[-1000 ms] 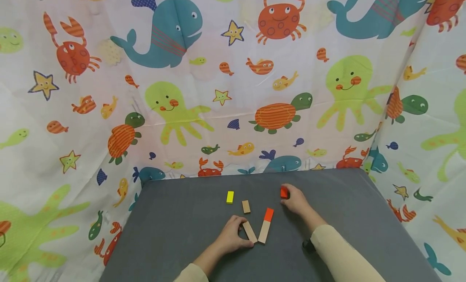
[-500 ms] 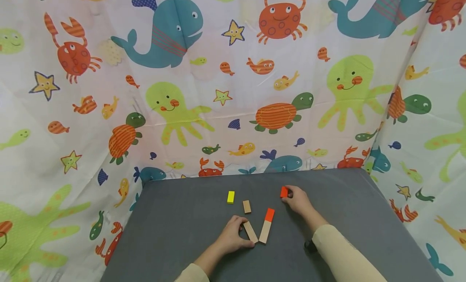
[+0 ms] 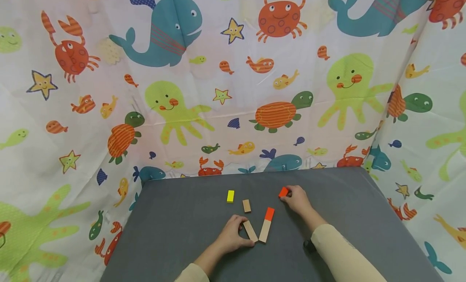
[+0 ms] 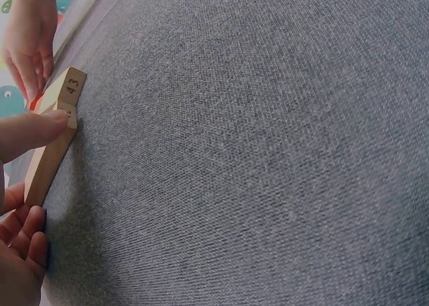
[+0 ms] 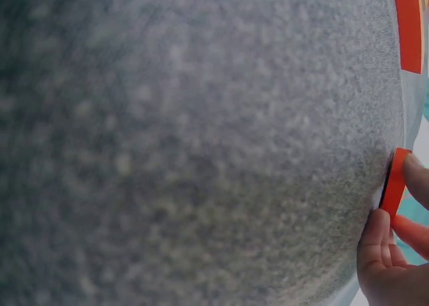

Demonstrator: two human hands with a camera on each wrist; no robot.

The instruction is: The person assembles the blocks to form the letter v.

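My left hand holds a long plain wooden block between thumb and fingers, the thumb at its near end. Beside it lies a second wooden block; their near ends meet in a V shape. In the left wrist view the number 43 shows on the end of that second block. A red block continues it at the far end. Farther back on the right, my right hand pinches another red block, tilted at an angle. The right wrist view shows this red block between thumb and fingers.
A yellow block and a short wooden block lie behind the V. Everything rests on a grey cloth-covered table. A curtain printed with sea animals hangs along its back edge and sides.
The red block in my right hand has turned from upright to a slant, its top leaning right. My left hand and the other blocks stay where they were.
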